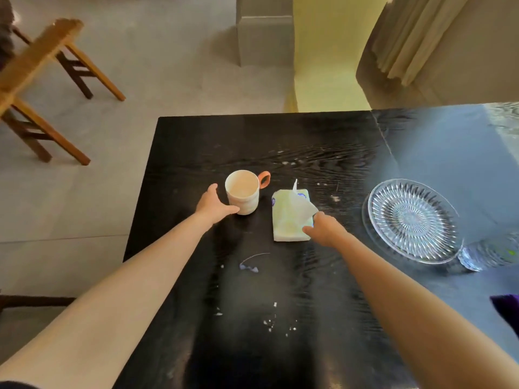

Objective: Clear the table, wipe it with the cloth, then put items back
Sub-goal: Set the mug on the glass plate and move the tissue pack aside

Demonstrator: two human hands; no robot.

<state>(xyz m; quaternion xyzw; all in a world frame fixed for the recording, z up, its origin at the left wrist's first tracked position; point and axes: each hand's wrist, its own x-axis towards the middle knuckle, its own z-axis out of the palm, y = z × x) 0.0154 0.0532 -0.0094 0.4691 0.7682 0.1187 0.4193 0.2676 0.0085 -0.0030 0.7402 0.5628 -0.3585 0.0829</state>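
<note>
From the head camera, a black wood-grain worktop (196, 141) fills the lower frame, dusted with pale crumbs (273, 322) toward six o'clock. Near its middle stands a cream ceramic mug with an orange handle (243, 192), upright, the handle pointing to about two o'clock. The left hand (214, 204) is spread open around the mug's left side, thumb touching the base at the near side and fingers curving behind it; it cups the mug without closing fully on it.

Just beside the mug, at three o'clock from it, lies a flat pale green soft pack of tissues (286, 217) with a white sheet sticking up from its top. The right hand (325, 228) rests at the pack's near right corner, fingers pinching that edge; how firm the hold is, I cannot tell.

Farther toward three o'clock sits a clear cut-glass round plate (411, 220), well apart from the pack, and a clear plastic bottle (488, 254) lies touching its near rim. A dark purple cloth (505, 307) shows at the right edge, around four o'clock. A small wiry scrap (250, 263) lies between the forearms. Wooden stools (47, 80) stand on the grey floor at ten o'clock.
</note>
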